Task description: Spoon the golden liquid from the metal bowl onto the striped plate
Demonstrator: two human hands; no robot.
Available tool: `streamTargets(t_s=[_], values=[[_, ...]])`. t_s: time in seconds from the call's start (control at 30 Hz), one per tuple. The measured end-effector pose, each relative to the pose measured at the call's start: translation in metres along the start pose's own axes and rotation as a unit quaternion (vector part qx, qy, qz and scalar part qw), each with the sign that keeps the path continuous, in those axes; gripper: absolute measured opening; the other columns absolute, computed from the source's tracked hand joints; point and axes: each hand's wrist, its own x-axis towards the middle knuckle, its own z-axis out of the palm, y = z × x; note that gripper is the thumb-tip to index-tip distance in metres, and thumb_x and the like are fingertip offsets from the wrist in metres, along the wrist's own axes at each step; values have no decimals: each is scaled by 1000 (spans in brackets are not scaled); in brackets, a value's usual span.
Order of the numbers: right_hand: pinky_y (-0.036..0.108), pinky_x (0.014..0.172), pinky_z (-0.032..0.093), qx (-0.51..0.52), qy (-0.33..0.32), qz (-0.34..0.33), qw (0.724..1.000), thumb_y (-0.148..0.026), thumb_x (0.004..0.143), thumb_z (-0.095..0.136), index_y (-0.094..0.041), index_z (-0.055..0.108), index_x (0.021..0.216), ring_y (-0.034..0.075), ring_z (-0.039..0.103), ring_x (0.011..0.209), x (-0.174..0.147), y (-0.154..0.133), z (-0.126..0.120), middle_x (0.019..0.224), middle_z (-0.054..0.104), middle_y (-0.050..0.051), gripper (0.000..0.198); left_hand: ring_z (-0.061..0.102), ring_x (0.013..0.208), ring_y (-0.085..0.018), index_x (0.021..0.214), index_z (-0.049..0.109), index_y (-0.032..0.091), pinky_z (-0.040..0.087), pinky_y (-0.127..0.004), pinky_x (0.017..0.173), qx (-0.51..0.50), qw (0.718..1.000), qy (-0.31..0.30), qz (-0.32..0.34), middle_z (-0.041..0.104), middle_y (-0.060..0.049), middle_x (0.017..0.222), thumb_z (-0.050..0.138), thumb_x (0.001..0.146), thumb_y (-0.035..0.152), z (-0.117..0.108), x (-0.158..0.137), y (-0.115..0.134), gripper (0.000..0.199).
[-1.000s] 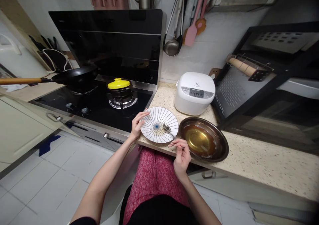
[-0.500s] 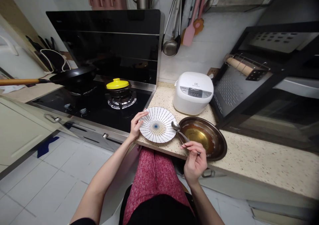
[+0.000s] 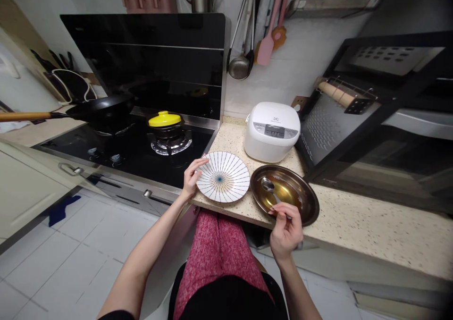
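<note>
Whereas a second ago the spoon [image 3: 270,188] lay over the striped plate [image 3: 222,183], its bowl now sits inside the metal dish [image 3: 285,195], over the amber liquid pooled there. The right hand [image 3: 286,225] pinches the handle near the dish's front rim, fingers closed on it. The left hand [image 3: 191,178] stays at the plate's left edge, fingers curled on the rim. The transfer appears to be returning to its source for another spoonful.

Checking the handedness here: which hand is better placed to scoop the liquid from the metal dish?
Right. The right hand already holds the spoon, whose bowl sits over the liquid in the metal dish. The left hand grips the rim of the striped plate.
</note>
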Motion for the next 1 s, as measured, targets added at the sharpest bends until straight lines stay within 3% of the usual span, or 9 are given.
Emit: streamTargets(t_s=[0.33,0.5,0.63,0.87,1.0], values=[[34,66,52,-89,-96,-184,974,-11,99,51,-23,64,101,19,63,73,10,2,-8,81,66,4,18,61,132,-37,117,81,22,39,-57,119,-4,1000,3,-3,74,-12,128,63,89,34,1,0,1,36],[33,64,52,-114,-157,-228,954,-7,95,50,-23,66,100,18,62,71,13,3,-11,81,67,5,24,60,134,-38,117,81,23,39,-58,119,-3,1000,1,-6,74,-12,129,63,89,35,1,0,3,36],[33,66,52,-115,-161,-218,956,-5,95,51,-23,67,100,17,63,72,13,3,-12,81,67,4,24,60,134,-37,118,81,24,38,-57,120,-7,1000,-2,0,73,-11,129,62,89,32,1,0,3,36],[36,66,52,-13,-28,-107,994,-20,103,49,-23,64,99,19,64,73,3,-7,4,81,66,3,15,60,135,-38,118,81,24,38,-59,120,-2,1000,1,-3,73,-12,129,61,90,34,0,0,1,36],[38,72,53,35,-40,-55,997,-24,104,48,-23,63,95,20,65,77,-4,-10,21,84,67,3,17,61,132,-37,116,82,23,40,-58,118,3,1000,5,-4,74,-12,127,62,89,36,0,0,1,35]])
